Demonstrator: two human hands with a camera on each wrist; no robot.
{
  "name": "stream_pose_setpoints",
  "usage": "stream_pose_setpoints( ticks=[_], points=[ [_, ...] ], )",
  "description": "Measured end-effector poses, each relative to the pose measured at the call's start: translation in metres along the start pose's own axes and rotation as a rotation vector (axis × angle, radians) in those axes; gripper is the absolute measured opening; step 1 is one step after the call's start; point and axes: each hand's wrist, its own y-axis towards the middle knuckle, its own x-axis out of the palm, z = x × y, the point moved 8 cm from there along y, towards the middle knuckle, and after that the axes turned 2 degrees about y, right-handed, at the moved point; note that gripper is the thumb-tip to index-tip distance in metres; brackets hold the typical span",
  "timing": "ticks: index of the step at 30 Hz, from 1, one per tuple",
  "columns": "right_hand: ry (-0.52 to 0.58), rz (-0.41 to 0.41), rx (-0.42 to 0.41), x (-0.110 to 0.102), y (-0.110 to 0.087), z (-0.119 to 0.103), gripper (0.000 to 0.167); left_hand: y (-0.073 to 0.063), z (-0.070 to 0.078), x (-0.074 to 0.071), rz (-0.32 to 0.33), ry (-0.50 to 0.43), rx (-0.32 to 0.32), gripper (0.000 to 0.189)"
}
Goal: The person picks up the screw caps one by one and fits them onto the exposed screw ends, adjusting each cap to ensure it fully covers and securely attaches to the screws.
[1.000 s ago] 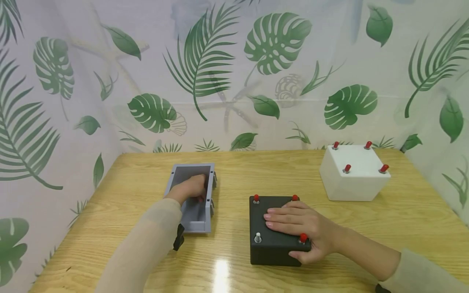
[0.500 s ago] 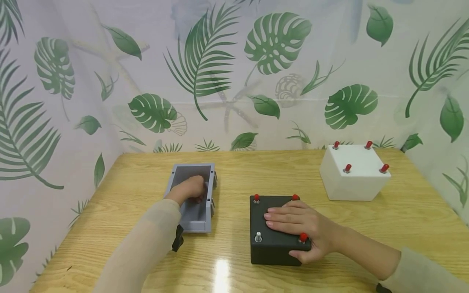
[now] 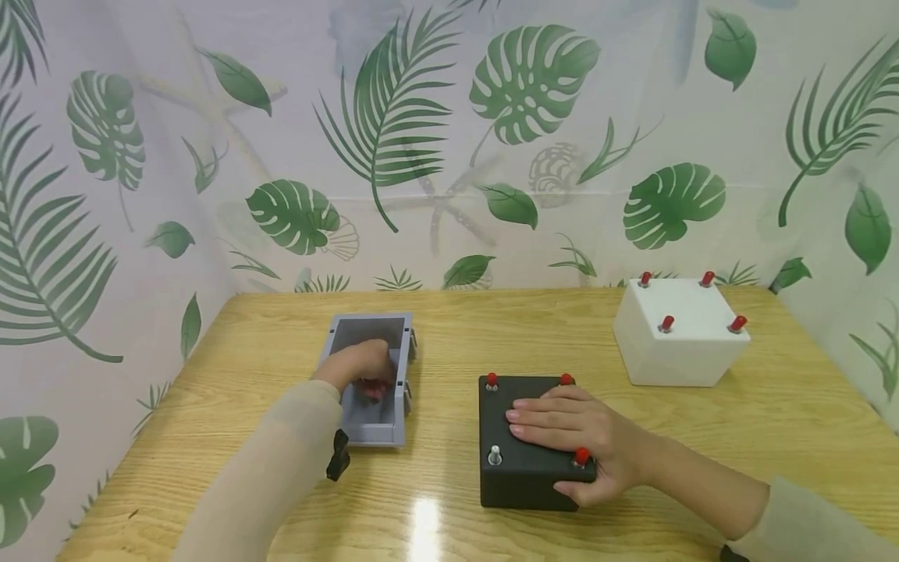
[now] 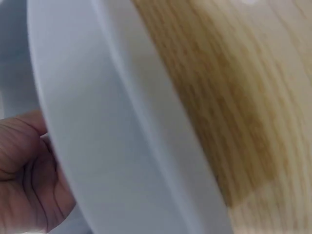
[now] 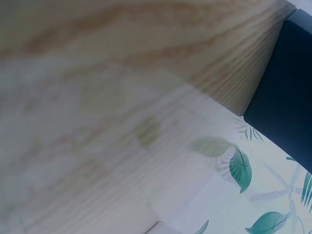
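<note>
My left hand (image 3: 364, 363) reaches down into a grey plastic bin (image 3: 379, 435), its fingers bent toward the floor of the bin. Something reddish shows under the fingers, but I cannot tell whether it is a held piece or the fingertips themselves. In the left wrist view the bin's wall (image 4: 112, 122) hides most of the fingers. My right hand (image 3: 579, 429) rests on top of a black box (image 3: 527, 484), fingers straight and thumb against its front side. The box's corners bear metal posts: three wear red caps (image 3: 492, 379), and the front-left post (image 3: 495, 455) is bare.
A white box (image 3: 674, 359) with red-capped posts at its top corners stands at the back right. Everything sits on a wood-grain table (image 3: 449, 336). Behind it hangs a leaf-printed cloth (image 3: 428, 156). The bin has small clips on its right side.
My left hand has shifted slightly toward the near end inside the bin, and its fingers have turned downward. The right hand and both boxes have stayed still.
</note>
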Motion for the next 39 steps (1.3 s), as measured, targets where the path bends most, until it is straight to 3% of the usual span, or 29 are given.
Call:
stream_pose_setpoints(
  ticks=[8, 17, 29, 39],
  points=[
    [-0.002, -0.005, 0.002, 0.0, -0.001, 0.0, 0.056, 0.004, -0.009, 0.005, -0.062, -0.124, -0.006, 0.01],
    [-0.018, -0.001, 0.002, 0.001, -0.001, -0.001, 0.056, 0.005, -0.013, 0.007, -0.126, -0.248, 0.006, 0.01],
    [-0.011, 0.006, -0.006, 0.0, -0.001, -0.001, 0.056, -0.006, -0.013, 0.005, -0.111, -0.218, 0.024, 0.009],
    [-0.011, -0.004, -0.002, 0.001, -0.002, -0.001, 0.056, -0.022, -0.012, 0.0, -0.2, -0.186, 0.036, 0.006]
  ],
)
